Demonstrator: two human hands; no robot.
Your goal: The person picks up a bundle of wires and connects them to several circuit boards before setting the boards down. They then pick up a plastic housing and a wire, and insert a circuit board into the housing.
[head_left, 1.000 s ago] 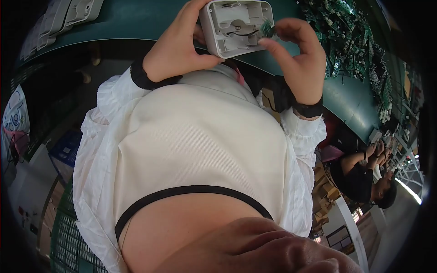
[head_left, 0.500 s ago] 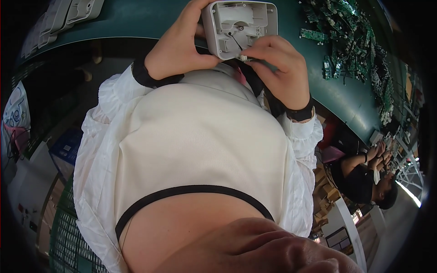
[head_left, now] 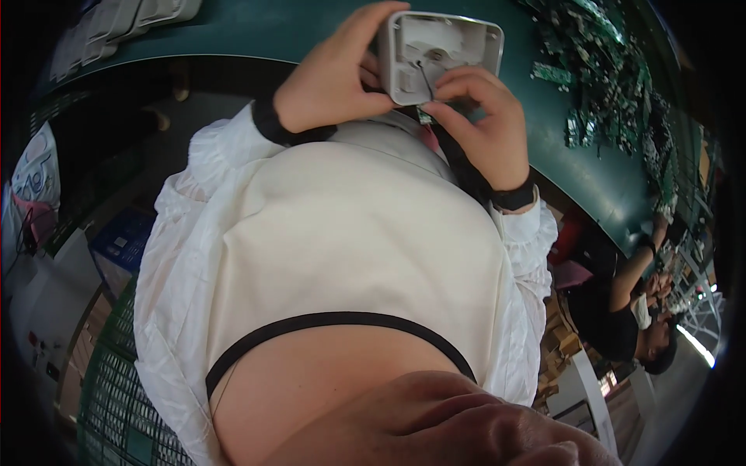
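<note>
An open white plastic housing (head_left: pixel 466 37) with ribs and posts moulded inside is held over the table's near edge. My left hand (head_left: pixel 334 87) grips it by its left side, thumb along the lower corner. At the lower rim, my right hand (head_left: pixel 488 128) pinches a small green circuit board (head_left: pixel 424 116) between thumb and fingers. A dark wire (head_left: pixel 425 78) runs from inside the housing down to those fingertips. The fingers hide most of the board.
A heap of green circuit boards (head_left: pixel 598 85) with wires lies on the green table (head_left: pixel 256 31) to the right. More white housings (head_left: pixel 128 19) stand at the far left. A co-worker in black (head_left: pixel 614 318) reaches toward the heap. A green crate (head_left: pixel 132 404) is at lower left.
The housing and my left hand have shifted right in the picture. My right fingers have turned on the board, showing its green side. The co-worker's arm now stretches toward the heap.
</note>
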